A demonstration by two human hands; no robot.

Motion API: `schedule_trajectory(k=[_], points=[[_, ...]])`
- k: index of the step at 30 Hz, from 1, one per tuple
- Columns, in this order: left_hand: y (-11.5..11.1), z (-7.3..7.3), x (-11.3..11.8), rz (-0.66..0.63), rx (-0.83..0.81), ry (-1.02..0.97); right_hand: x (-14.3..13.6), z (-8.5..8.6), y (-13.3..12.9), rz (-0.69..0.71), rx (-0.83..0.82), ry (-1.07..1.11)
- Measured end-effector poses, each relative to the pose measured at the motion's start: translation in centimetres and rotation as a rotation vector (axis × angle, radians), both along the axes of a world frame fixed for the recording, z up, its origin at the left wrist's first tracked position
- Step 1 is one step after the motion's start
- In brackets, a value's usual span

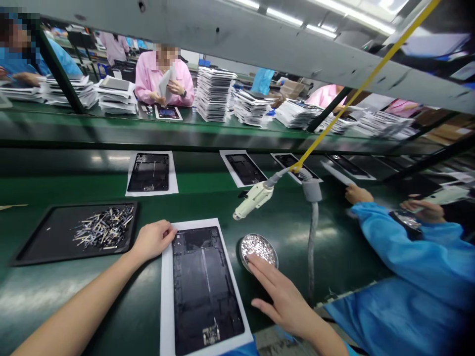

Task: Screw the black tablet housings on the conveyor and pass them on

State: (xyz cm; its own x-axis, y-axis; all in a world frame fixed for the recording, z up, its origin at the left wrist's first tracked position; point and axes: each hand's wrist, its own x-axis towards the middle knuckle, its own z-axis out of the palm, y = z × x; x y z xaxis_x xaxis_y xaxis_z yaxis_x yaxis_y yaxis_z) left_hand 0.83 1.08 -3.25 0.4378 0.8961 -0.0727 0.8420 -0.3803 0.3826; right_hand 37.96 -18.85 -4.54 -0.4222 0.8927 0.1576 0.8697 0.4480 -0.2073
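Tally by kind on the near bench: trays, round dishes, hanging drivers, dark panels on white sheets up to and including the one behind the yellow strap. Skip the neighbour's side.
Black tray: 1
Round dish: 1
Hanging driver: 1
Dark panels: 4
Total: 7

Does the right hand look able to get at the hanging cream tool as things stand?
Probably yes: the right hand is at the round dish, and the cream tool hangs beyond, with nothing seen blocking.

in this view i cannot find any text, label, brand, number or sign which can be read; the small marks on the black panel are too small to tell.
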Motion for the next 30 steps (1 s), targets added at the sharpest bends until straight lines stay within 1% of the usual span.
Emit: schedule_trajectory(k=[2,6,8,12,15,17,18,21,23,25,27,28,30], points=[[0.1,-0.1,0.0,0.004,0.002,-0.002,0.1,-0.1,0.0,0.003,-0.009,-0.007],[0.3,-0.2,-0.1,0.003,0.003,-0.014,1.4,-0.8,0.8,-0.114,0.044,0.002],[0.3,-0.3,-0.1,-0.006,-0.003,-0.013,1.9,-0.9,1.2,-0.145,0.043,0.014],[0.4,-0.1,-0.2,0.006,0.0,-0.001,1.1,-0.5,2.0,-0.142,-0.021,0.006],[0.4,0.0,-0.3,0.011,0.005,0.01,0.4,0.1,1.7,-0.079,-0.08,0.07],[0.4,0.0,-0.3,0.003,0.003,0.007,0.6,0.5,0.9,-0.088,-0.1,0.184],[0.4,0.0,-0.3,-0.001,0.003,0.004,0.8,0.7,0.4,-0.136,-0.101,0.267],[0.5,-0.2,-0.4,-0.004,0.008,-0.01,1.1,1.6,0.0,-0.414,-0.148,0.613],[0.5,-0.5,-0.5,-0.002,0.011,-0.019,0.5,2.1,0.9,-0.585,-0.276,0.862],[0.6,-0.6,-0.5,0.0,0.014,-0.022,-0.4,2.5,2.4,-0.686,-0.406,1.041],[0.5,-0.5,-0.6,-0.004,0.014,-0.022,-1.3,2.7,4.0,-0.752,-0.501,1.204],[0.5,-0.5,-0.5,-0.007,0.012,-0.022,-1.5,2.7,4.7,-0.772,-0.52,1.269],[0.4,-0.3,-0.5,-0.009,0.009,-0.025,-1.3,2.7,5.7,-0.795,-0.506,1.359]])
